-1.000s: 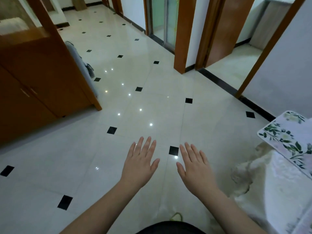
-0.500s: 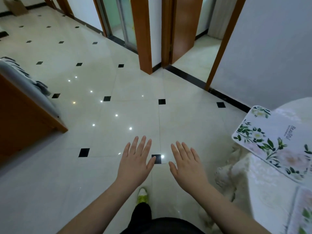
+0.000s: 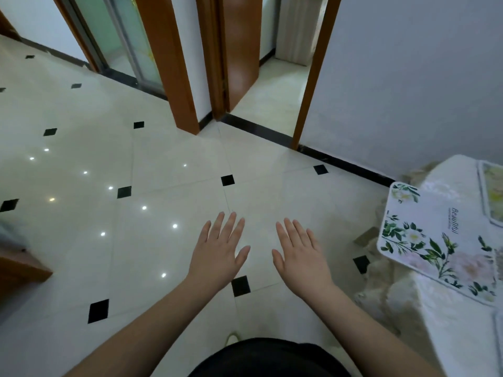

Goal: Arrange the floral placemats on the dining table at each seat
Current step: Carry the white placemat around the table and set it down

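A white placemat (image 3: pixel 438 243) printed with green leaves and pale flowers lies on the dining table (image 3: pixel 446 336) at the right, its corner jutting past the table's edge. A second floral placemat (image 3: pixel 494 197) shows at the far right edge, cut off by the frame. A third mat's corner (image 3: pixel 498 326) peeks in lower right. My left hand (image 3: pixel 217 247) and my right hand (image 3: pixel 300 254) hover palm-down over the floor, fingers straight and spread, holding nothing, well left of the table.
The table wears a white lace cloth hanging to the floor. Cream floor tiles (image 3: pixel 163 172) with black diamonds stretch ahead. Brown door frames (image 3: pixel 168 63) and an open doorway stand at the back. A grey wall (image 3: pixel 408 77) rises behind the table. Wooden furniture (image 3: pixel 16 270) sits far left.
The view has swung to the right, bringing more of the table and its placemats into sight. Both hands stay flat, spread and empty in front of me.
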Tool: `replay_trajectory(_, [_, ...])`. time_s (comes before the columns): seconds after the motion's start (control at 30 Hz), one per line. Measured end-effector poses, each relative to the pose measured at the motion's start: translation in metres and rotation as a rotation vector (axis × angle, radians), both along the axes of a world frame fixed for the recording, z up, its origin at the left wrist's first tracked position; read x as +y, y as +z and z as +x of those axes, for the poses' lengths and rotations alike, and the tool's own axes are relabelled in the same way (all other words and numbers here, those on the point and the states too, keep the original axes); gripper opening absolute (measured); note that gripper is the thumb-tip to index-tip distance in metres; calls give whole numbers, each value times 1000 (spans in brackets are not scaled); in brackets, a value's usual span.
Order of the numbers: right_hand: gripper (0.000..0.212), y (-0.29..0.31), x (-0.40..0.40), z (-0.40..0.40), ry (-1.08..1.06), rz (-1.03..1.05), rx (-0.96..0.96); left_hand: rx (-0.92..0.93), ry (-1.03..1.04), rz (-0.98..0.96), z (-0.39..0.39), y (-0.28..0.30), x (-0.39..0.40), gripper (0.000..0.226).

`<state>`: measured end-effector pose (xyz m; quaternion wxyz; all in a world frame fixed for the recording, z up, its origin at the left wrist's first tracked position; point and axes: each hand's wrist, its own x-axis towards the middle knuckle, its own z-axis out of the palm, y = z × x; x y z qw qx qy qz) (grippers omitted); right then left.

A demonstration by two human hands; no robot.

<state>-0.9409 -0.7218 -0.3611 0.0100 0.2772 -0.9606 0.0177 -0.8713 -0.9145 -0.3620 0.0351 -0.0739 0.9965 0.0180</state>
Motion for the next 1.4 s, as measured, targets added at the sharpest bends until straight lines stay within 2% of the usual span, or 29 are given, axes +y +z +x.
replay_trajectory(0.13, [63,4,-5,-24,-74,12,-13,30,-73,14,-46,4,-12,67])
replay_trajectory(0.4, [63,-5,20,-90,-205,23,-27,-10,-190,37,-132,0,1,67])
replay_trajectory(0.83, [62,-19,102,-236,-360,-71,-90,-46,-398,37,-316,11,87,84])
replay_trajectory(0.97, [62,-23,127,-272,-426,-102,-98,-43,-454,29,-360,17,113,72])
replay_trajectory(1.4, [62,-25,173,-344,-664,-154,-85,-70,-717,-43,-473,-3,164,71])
